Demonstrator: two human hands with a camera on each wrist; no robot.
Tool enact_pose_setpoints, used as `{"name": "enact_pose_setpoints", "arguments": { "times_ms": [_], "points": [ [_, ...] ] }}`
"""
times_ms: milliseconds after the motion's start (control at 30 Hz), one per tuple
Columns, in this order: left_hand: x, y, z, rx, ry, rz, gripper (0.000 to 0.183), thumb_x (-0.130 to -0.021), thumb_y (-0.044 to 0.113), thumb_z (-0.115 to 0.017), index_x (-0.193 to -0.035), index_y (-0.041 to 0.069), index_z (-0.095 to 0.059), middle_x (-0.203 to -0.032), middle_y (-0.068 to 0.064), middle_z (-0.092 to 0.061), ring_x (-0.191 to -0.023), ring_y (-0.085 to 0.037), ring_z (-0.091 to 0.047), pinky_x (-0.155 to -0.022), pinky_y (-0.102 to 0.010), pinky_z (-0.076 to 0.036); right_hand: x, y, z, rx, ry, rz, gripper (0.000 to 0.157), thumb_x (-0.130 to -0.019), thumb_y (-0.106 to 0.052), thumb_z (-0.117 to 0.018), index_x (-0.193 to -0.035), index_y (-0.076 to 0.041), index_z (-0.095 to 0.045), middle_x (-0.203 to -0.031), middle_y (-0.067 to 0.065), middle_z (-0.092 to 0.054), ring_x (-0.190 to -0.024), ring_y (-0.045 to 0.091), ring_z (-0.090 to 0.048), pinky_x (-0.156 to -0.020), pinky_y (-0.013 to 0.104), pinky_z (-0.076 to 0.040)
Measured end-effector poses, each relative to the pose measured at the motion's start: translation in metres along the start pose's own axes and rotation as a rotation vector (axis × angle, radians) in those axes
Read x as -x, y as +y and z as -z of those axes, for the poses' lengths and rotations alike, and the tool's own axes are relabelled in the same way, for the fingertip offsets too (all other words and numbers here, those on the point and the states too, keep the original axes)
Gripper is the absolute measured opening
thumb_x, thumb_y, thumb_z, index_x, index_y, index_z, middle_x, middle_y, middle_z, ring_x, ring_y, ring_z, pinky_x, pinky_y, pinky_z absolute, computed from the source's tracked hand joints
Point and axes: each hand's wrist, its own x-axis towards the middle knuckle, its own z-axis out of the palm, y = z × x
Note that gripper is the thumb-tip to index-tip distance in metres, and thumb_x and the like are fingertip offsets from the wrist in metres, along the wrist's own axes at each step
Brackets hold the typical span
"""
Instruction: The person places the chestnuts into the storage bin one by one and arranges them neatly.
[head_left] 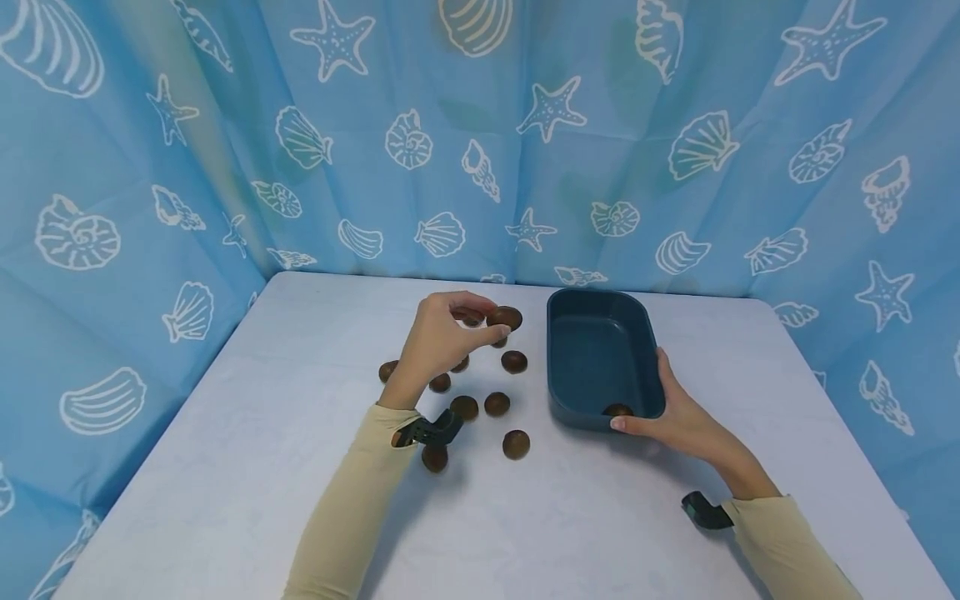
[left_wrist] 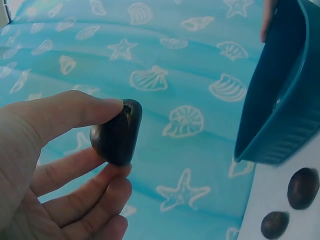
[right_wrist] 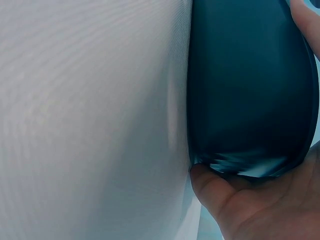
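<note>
My left hand [head_left: 450, 337] pinches a dark brown chestnut [head_left: 505, 317] between thumb and fingers, over the far part of the table. In the left wrist view this chestnut [left_wrist: 118, 132] is glossy, with a small cracked spot near the thumb tip. My right hand [head_left: 686, 417] grips the near right corner of a dark teal rectangular bin [head_left: 600, 350], thumb over the near rim and fingers along the right side. One chestnut [head_left: 618, 410] lies inside, at the bin's near end. The right wrist view shows the thumb [right_wrist: 212, 187] at the bin's corner.
Several loose chestnuts [head_left: 516, 444] lie on the white table [head_left: 300, 375] to the left of the bin, around and under my left forearm. A blue curtain [head_left: 450, 167] with white shells and starfish stands behind the table and along its sides.
</note>
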Motion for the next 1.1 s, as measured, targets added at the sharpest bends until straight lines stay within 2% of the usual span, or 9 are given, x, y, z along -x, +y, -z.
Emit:
{"name": "enact_pose_setpoints", "arguments": {
  "times_ms": [100,267,333,433,567,833,1100],
  "points": [
    [0.000,0.002,-0.006,-0.009,-0.016,0.006,0.031,-0.083,0.034,-0.086,-0.110,0.019,-0.078,-0.110,0.002,-0.075,-0.107,-0.019,-0.068,-0.096,-0.042,-0.057,0.000,-0.001,0.001,-0.004,0.002,0.004,0.137,-0.084,-0.047,-0.081,-0.160,-0.021,0.030,-0.172,0.027,0.007,-0.153,0.060,-0.013,-0.112,0.081,-0.024],
    [-0.001,0.007,-0.017,0.015,-0.045,-0.046,0.028,-0.084,0.030,-0.086,-0.108,0.016,-0.079,-0.111,0.002,-0.076,-0.110,-0.020,-0.067,-0.106,-0.042,-0.053,0.002,0.000,0.001,-0.009,0.006,0.003,0.137,-0.084,-0.047,-0.081,-0.160,-0.021,0.030,-0.172,0.027,0.007,-0.153,0.059,-0.013,-0.112,0.081,-0.024],
    [-0.002,0.008,-0.021,0.028,-0.059,-0.058,0.027,-0.085,0.028,-0.085,-0.107,0.016,-0.079,-0.110,0.001,-0.076,-0.108,-0.022,-0.068,-0.103,-0.042,-0.054,0.002,0.001,0.001,-0.009,0.009,0.004,0.137,-0.084,-0.047,-0.081,-0.160,-0.021,0.030,-0.172,0.027,0.007,-0.153,0.059,-0.013,-0.112,0.081,-0.024],
    [-0.001,0.009,-0.028,0.018,-0.076,-0.056,0.026,-0.085,0.028,-0.085,-0.107,0.016,-0.079,-0.107,0.001,-0.075,-0.101,-0.021,-0.067,-0.091,-0.038,-0.057,0.002,0.003,0.002,-0.010,0.010,0.002,0.137,-0.084,-0.048,-0.081,-0.160,-0.022,0.030,-0.173,0.026,0.008,-0.154,0.059,-0.012,-0.112,0.081,-0.024],
    [-0.001,0.009,-0.037,-0.008,-0.093,-0.067,0.027,-0.084,0.027,-0.085,-0.107,0.015,-0.079,-0.103,-0.001,-0.074,-0.092,-0.021,-0.065,-0.079,-0.034,-0.055,0.001,0.004,0.001,-0.024,0.005,0.012,0.136,-0.085,-0.048,-0.080,-0.160,-0.023,0.030,-0.173,0.024,0.009,-0.155,0.057,-0.011,-0.113,0.081,-0.024],
    [-0.007,0.008,-0.060,-0.047,-0.144,-0.100,0.029,-0.085,0.030,-0.085,-0.110,0.015,-0.079,-0.105,-0.001,-0.076,-0.107,-0.025,-0.067,-0.099,-0.044,-0.053,0.000,0.005,0.000,-0.027,-0.003,-0.016,0.138,-0.084,-0.051,-0.080,-0.160,-0.023,0.031,-0.173,0.026,0.006,-0.154,0.058,-0.012,-0.113,0.080,-0.025],
    [-0.015,0.008,-0.084,-0.084,-0.196,-0.161,0.029,-0.086,0.030,-0.084,-0.110,0.015,-0.079,-0.101,0.001,-0.076,-0.101,-0.022,-0.068,-0.091,-0.035,-0.054,0.001,0.000,0.001,-0.031,-0.001,-0.032,0.138,-0.084,-0.053,-0.080,-0.159,-0.022,0.031,-0.173,0.026,0.007,-0.155,0.058,-0.011,-0.113,0.080,-0.024]
  ]
}}
